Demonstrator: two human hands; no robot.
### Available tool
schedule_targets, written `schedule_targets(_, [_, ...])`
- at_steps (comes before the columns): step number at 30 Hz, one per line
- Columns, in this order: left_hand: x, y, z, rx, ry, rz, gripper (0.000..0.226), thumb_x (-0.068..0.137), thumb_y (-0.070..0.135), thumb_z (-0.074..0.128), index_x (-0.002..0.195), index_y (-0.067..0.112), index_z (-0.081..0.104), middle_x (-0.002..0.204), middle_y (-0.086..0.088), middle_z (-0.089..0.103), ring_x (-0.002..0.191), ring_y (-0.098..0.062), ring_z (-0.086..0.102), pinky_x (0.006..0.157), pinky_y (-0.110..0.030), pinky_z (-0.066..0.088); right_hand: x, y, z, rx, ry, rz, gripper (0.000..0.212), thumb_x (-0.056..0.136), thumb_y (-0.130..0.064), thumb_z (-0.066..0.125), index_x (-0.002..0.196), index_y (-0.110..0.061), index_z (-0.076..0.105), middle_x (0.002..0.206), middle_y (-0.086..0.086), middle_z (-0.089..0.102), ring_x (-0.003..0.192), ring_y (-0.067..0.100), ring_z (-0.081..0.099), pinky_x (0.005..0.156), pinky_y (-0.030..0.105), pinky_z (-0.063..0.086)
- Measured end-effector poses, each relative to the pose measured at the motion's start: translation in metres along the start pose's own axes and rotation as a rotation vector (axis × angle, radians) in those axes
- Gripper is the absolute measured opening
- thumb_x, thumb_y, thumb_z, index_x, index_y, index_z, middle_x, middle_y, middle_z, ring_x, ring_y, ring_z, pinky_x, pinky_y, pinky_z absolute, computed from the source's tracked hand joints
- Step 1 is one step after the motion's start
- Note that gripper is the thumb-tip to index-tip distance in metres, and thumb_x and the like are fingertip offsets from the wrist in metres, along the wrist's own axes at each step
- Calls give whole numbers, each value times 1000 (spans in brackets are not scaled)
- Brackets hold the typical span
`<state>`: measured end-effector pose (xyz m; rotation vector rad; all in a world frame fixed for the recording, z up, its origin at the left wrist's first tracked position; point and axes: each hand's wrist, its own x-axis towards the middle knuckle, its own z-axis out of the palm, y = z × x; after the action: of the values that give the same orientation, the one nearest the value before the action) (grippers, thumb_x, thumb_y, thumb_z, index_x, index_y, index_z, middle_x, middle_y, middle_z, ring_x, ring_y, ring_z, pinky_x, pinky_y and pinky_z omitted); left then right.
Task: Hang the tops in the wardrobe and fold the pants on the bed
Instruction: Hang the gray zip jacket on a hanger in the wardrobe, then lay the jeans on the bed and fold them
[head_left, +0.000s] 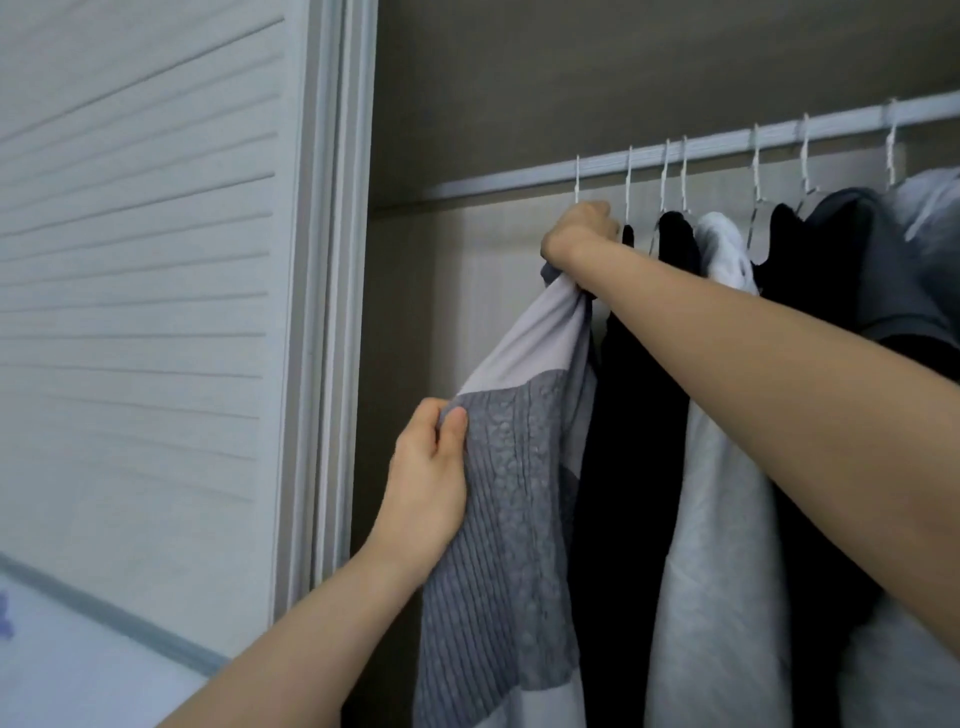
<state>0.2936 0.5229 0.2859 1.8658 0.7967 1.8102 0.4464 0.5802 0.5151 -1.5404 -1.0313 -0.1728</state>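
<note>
A grey and pale lilac top (511, 499) hangs at the left end of the wardrobe rail (675, 150), its white hanger hook (577, 179) over the rail. My right hand (579, 236) is closed around the top's neck and the hanger just under the rail. My left hand (431, 483) pinches the top's left edge at the grey ribbed band, lower down. The hanger's body is hidden by my right hand and the cloth.
To the right on the rail hang a black garment (631, 441), a white one (722, 467), another dark one (810, 260) and a grey one (893, 270), on white hooks. The slatted sliding wardrobe door (145, 312) and its frame (332, 312) stand at the left.
</note>
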Motion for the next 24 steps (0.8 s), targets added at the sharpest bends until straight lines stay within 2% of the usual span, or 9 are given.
schedule_targets(2, [-12, 3, -7, -61, -80, -30, 34, 98, 40, 49, 91, 8, 60, 87, -12, 62, 73, -4, 55, 70, -22, 42, -24, 2, -7, -88, -31, -52, 56, 93, -12, 52, 142, -7, 24, 146, 16, 28, 127, 35, 42, 99, 35, 38])
schedule_targets(4, [-24, 4, -17, -1, -178, -42, 34, 87, 46, 64, 92, 13, 61, 85, -4, 66, 75, -4, 62, 70, -22, 49, -53, 8, -13, -189, -96, -138, 61, 91, -17, 52, 143, -9, 20, 145, 19, 23, 127, 40, 40, 103, 39, 37])
schedule_targets(6, [-39, 0, -28, 137, -274, -81, 33, 79, 37, 76, 98, 17, 58, 92, 3, 67, 84, -6, 65, 73, -27, 55, -89, 20, -16, -239, -188, -230, 75, 88, -22, 56, 147, -8, 11, 147, 22, 19, 128, 43, 37, 106, 41, 37])
schedule_targets(8, [-59, -6, -38, 270, -322, -92, 31, 81, 26, 75, 104, 19, 55, 98, 5, 65, 89, -7, 64, 77, -29, 56, -129, 38, -23, -211, -285, -292, 82, 87, -26, 58, 148, -8, 4, 150, 23, 20, 132, 42, 34, 106, 41, 37])
schedule_targets(12, [-111, -19, -59, 329, -335, -105, 30, 87, 5, 64, 108, 23, 53, 90, 2, 64, 77, -6, 63, 70, -13, 51, -220, 82, -40, -116, -445, -366, 75, 92, -23, 53, 149, -13, 6, 149, 18, 24, 129, 37, 39, 100, 36, 36])
schedule_targets(16, [-176, -28, -91, 340, -353, -248, 36, 89, 7, 62, 117, 26, 51, 98, 7, 62, 83, -7, 62, 67, -8, 47, -307, 123, -50, -46, -501, -414, 76, 91, -19, 57, 150, -12, 11, 150, 14, 30, 133, 30, 40, 108, 32, 31])
schedule_targets(20, [-253, -37, -137, 372, -303, -364, 36, 89, 8, 62, 114, 32, 53, 97, 11, 65, 86, -6, 64, 72, -15, 51, -397, 156, -51, 12, -714, -392, 67, 94, -24, 56, 148, -18, 17, 148, 1, 38, 112, 20, 54, 100, 30, 39])
schedule_targets(22, [-295, -39, -161, 393, -261, -463, 37, 89, 8, 63, 114, 33, 53, 95, 12, 67, 84, -5, 64, 73, -22, 54, -441, 172, -47, 66, -842, -341, 65, 95, -27, 55, 147, -23, 18, 145, -4, 40, 115, 14, 52, 100, 30, 41])
schedule_targets(24, [-336, -40, -183, 425, -234, -559, 37, 88, 8, 64, 113, 34, 54, 92, 11, 68, 82, -4, 64, 71, -20, 53, -482, 189, -40, 123, -975, -273, 61, 95, -27, 54, 145, -27, 20, 141, -7, 44, 120, 10, 50, 96, 25, 44])
